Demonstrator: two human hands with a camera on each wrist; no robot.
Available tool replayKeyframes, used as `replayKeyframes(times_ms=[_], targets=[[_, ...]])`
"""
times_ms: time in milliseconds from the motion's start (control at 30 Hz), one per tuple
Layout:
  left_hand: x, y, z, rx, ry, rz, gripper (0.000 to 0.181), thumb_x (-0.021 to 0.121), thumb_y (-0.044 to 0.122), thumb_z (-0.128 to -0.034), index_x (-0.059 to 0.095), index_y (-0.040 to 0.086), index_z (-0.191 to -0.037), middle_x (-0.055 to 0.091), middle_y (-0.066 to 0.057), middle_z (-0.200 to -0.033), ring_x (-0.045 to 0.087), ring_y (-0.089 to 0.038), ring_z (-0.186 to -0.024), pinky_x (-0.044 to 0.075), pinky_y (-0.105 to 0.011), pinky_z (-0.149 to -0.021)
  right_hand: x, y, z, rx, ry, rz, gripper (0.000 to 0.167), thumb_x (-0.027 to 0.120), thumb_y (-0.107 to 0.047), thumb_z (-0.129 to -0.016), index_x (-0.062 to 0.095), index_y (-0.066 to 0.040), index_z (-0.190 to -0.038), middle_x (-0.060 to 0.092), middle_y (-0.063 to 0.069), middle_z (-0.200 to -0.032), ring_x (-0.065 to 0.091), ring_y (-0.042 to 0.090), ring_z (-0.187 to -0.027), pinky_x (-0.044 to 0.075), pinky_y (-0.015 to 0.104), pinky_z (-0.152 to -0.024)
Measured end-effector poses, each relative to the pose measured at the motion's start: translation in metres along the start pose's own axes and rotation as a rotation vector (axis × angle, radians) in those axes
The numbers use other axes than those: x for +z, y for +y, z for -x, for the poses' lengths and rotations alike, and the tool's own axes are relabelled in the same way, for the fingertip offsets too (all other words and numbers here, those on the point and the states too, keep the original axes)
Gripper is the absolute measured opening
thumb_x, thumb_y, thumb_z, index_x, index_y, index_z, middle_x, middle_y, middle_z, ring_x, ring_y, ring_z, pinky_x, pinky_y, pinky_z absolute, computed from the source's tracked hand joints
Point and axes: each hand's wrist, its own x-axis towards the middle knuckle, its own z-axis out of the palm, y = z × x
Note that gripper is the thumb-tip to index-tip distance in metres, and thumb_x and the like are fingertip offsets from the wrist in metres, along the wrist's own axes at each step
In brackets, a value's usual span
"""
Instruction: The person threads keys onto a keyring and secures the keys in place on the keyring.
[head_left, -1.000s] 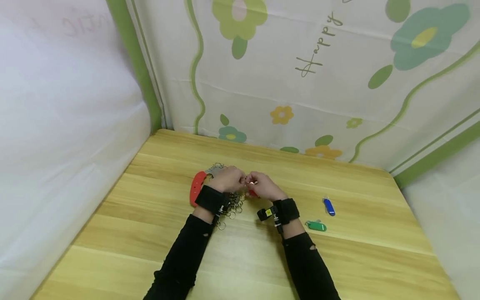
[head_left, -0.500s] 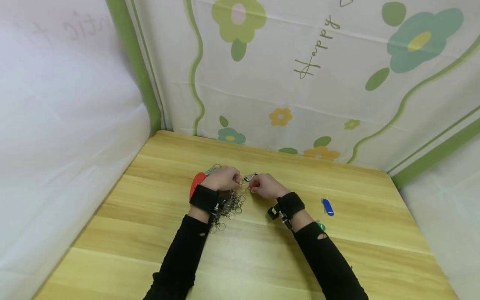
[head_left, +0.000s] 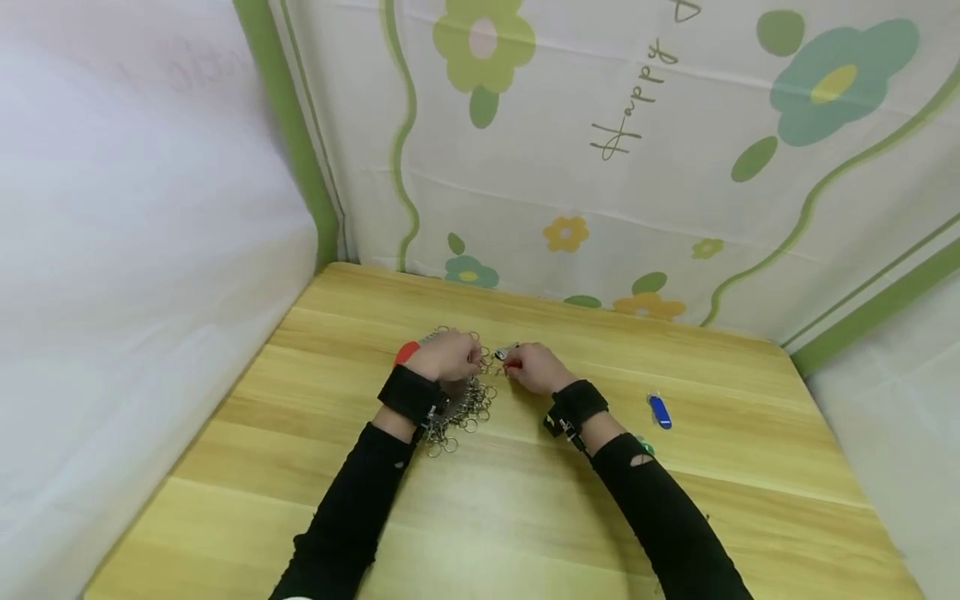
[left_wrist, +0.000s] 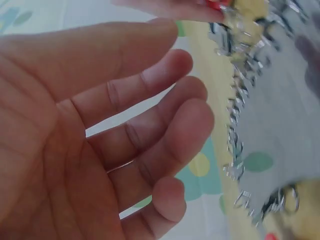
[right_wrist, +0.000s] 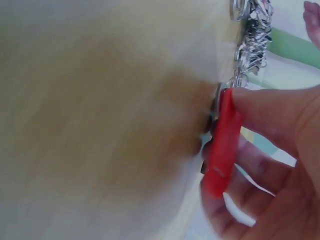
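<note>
While hands (head_left: 536, 369) nearly meet, a sleeve (head_left: 663, 510) overlaps a green tag (head_left: 646, 447).

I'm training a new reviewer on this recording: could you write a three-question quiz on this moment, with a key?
1. Which grip holds the red tag?
2. True or false: the blue tag lies on the table, apart from the red tag.
3. In the head view, what partly hides the green tag? A: left sleeve; B: right sleeve; C: curtain.

Key: 1. The right grip; 2. True; 3. B.
</note>
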Motion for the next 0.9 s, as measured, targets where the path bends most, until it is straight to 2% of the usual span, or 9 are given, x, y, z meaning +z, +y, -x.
replayKeyframes(times_ms=[67,167,300,433,533,767,900], targets=[[0.001,-0.001,0.002,0.001,-0.016,-0.041,0.023,0.062,0.017,-0.0921,0.056,0.016,-0.070,0.049,0.003,-0.064,0.045,-0.012,-0.055,0.037,-0.027,-0.056,0.001,0.002,0.000,0.003,0.001,-0.004,0.009,0.065,-0.010,-0.090,0.073,-0.009,-0.094,0.067,0.003,-0.095,0.061,0.015,-0.080,0.049,0.030,-0.071],[0.000,-0.003,0.006,0.003,-0.030,-0.074,0.036,0.060,0.015,-0.0924,0.045,0.016,-0.059,0.032,0.005,-0.054,0.029,-0.010,-0.046,0.028,-0.025,-0.050,0.000,0.004,-0.001,0.007,0.011,-0.017,0.007,0.066,-0.009,-0.089,0.073,-0.010,-0.091,0.068,0.004,-0.097,0.062,0.015,-0.080,0.049,0.029,-0.072],[-0.003,-0.004,0.012,0.030,-0.024,-0.094,0.046,0.057,0.009,-0.0922,0.035,0.016,-0.052,0.017,0.005,-0.051,0.015,-0.010,-0.046,0.021,-0.025,-0.049,-0.004,0.004,0.000,-0.019,0.027,-0.035,0.007,0.066,-0.007,-0.088,0.073,-0.007,-0.091,0.069,0.006,-0.095,0.064,0.018,-0.082,0.050,0.032,-0.075],[-0.005,-0.005,0.017,0.070,-0.027,-0.098,0.048,0.056,0.005,-0.0917,0.033,0.017,-0.051,0.016,0.006,-0.051,0.012,-0.010,-0.047,0.019,-0.024,-0.049,-0.005,0.003,0.001,-0.035,0.003,-0.039,0.009,0.065,-0.007,-0.089,0.073,-0.005,-0.094,0.070,0.006,-0.091,0.065,0.022,-0.087,0.050,0.036,-0.078],[-0.005,-0.005,0.016,0.072,-0.046,-0.093,0.049,0.055,0.006,-0.0922,0.032,0.016,-0.050,0.015,0.006,-0.051,0.012,-0.010,-0.047,0.018,-0.023,-0.048,-0.007,0.005,0.001,-0.034,-0.019,-0.016,0.012,0.063,-0.007,-0.090,0.073,-0.005,-0.096,0.070,0.006,-0.093,0.064,0.024,-0.090,0.049,0.036,-0.079],[-0.008,-0.006,0.012,0.066,-0.035,-0.125,0.049,0.055,0.005,-0.0913,0.033,0.016,-0.049,0.015,0.005,-0.051,0.013,-0.009,-0.047,0.019,-0.023,-0.048,-0.013,0.016,0.005,0.011,-0.030,-0.018,0.014,0.060,-0.008,-0.093,0.074,-0.007,-0.095,0.068,0.003,-0.085,0.056,0.015,-0.069,0.044,0.031,-0.066],[-0.008,-0.006,0.012,0.064,-0.033,-0.135,0.048,0.053,0.004,-0.0908,0.031,0.016,-0.050,0.014,0.004,-0.053,0.011,-0.010,-0.050,0.019,-0.024,-0.050,-0.020,0.024,0.014,0.009,-0.023,-0.003,0.015,0.059,-0.007,-0.093,0.074,-0.005,-0.095,0.069,0.005,-0.088,0.058,0.015,-0.073,0.047,0.032,-0.069]])
